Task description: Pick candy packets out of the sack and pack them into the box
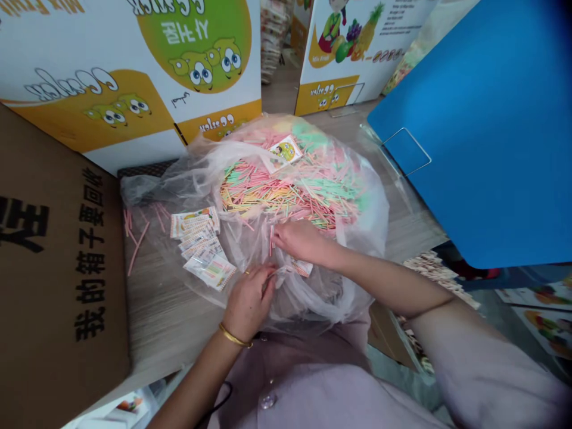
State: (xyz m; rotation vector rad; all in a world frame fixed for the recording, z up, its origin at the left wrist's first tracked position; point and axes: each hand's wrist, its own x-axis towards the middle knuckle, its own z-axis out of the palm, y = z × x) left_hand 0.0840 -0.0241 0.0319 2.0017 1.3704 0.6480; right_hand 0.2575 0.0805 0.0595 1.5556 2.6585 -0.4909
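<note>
A large clear plastic bag (378,220) lies open on the table, full of thin pink, green and yellow candy sticks (286,193). At its near edge my right hand (301,240) is closed on a few pink candy sticks (271,239), held upright. Just below, my left hand (250,301) has its thumb and fingers pinched together beside the bunched plastic; what they hold, if anything, is hidden. Left of the hands, several small printed packets (210,268) lie fanned out. Another packet (304,267) shows partly under my right wrist, and one packet (286,152) rests on the sticks.
Behind the bag stand white and yellow printed cartons (214,53). A brown cardboard box (58,250) borders the left side, near some loose pink sticks (138,247). At right is a blue panel (482,137) with a wire loop. Stacked packets (435,274) sit lower right.
</note>
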